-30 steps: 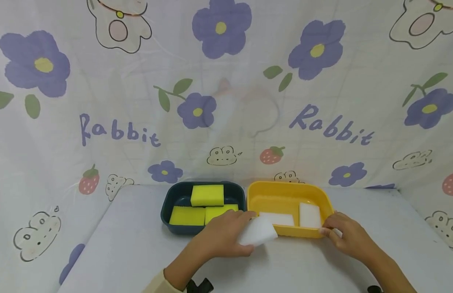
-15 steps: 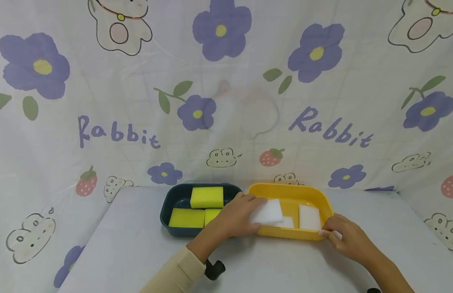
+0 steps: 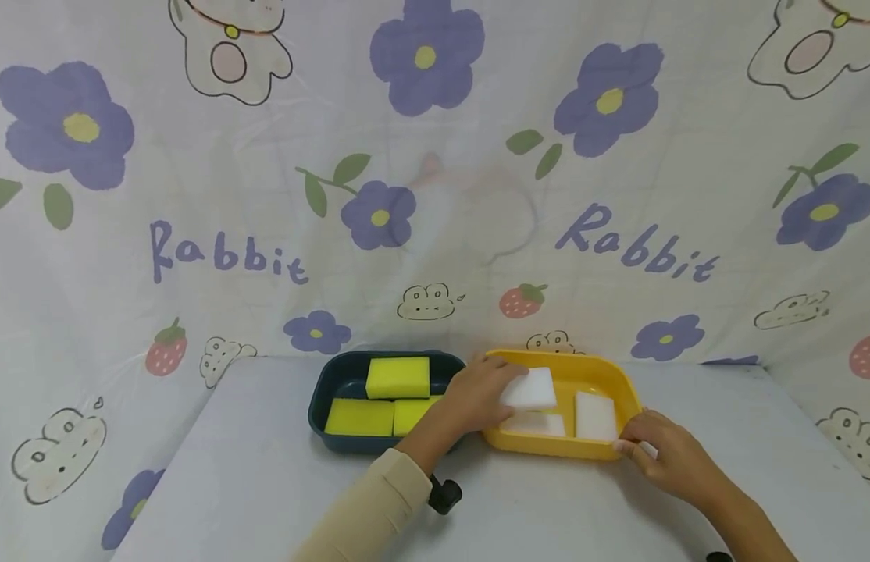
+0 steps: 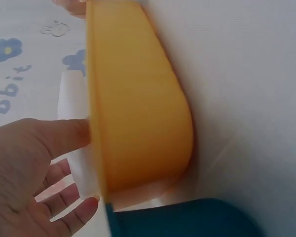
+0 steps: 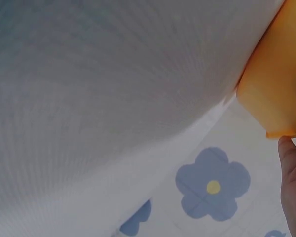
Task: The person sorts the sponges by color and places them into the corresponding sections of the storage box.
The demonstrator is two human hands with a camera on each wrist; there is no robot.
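- Left hand (image 3: 477, 394) grips a white rectangular foam sponge (image 3: 529, 389) over the yellow plastic tray (image 3: 621, 382), long axis across it.
- Right hand (image 3: 663, 453) fingers pinch the tray's near right rim.

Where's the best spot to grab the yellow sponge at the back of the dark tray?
Probably pinch the back sponge across its two short ends, coming down from above. It lies flat, its top is clear, and the dark tray walls and the front sponges crowd its long edges.
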